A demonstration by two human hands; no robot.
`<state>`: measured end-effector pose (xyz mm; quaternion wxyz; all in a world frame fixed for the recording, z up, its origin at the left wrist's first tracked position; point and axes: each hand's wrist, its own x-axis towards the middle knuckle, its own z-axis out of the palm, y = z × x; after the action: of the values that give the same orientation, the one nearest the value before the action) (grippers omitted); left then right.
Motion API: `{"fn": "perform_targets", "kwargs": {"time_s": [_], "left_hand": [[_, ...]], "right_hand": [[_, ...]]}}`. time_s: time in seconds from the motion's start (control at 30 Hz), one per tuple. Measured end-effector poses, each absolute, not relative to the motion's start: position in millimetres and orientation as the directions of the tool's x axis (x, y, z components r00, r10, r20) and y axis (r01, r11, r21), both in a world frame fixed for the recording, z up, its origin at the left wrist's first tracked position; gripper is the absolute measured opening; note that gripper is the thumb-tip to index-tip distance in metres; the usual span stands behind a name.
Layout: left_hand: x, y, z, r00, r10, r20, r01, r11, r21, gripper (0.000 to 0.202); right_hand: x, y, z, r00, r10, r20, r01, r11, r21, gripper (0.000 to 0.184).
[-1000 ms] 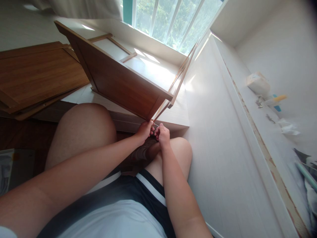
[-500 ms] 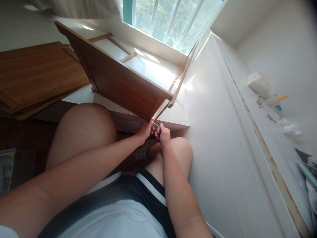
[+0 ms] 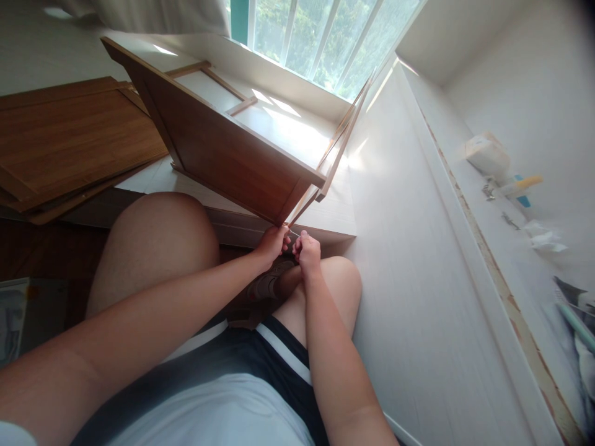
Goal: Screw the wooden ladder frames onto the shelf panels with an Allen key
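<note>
A brown wooden panel [image 3: 223,155] stands tilted on a pale ledge, joined or held close to a narrow wooden frame [image 3: 344,139] at its right side. At the panel's lower corner, my left hand [image 3: 273,243] is closed, its thumb and fingers pinching there. My right hand [image 3: 308,251] is just beside it, fingers curled round a thin metal rod [image 3: 294,233], which looks like a hex key. The rod's tip points to the corner between panel and frame; my left fingers hide where it ends.
Flat wooden panels [image 3: 60,136] lie stacked on the left. A white board wall [image 3: 400,235] rises close on my right, with a shelf beyond holding a yellow-handled tool [image 3: 527,184] and small metal parts [image 3: 510,221]. A barred window [image 3: 320,43] is ahead.
My right hand has shifted very slightly to the right with the rod. My left hand and the panel stay almost where they were.
</note>
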<state>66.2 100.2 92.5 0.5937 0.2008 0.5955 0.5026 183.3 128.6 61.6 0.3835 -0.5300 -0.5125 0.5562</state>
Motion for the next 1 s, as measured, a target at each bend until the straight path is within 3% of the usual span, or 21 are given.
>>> {"fn": "perform_targets", "kwargs": {"time_s": [1.0], "left_hand": [[65.7, 100.3, 92.5, -0.216, 0.834, -0.508, -0.370, 0.412, 0.833, 0.023]], "right_hand": [[183.3, 126.0, 68.7, -0.171, 0.971, -0.164, 0.170, -0.135, -0.976, 0.050]]}}
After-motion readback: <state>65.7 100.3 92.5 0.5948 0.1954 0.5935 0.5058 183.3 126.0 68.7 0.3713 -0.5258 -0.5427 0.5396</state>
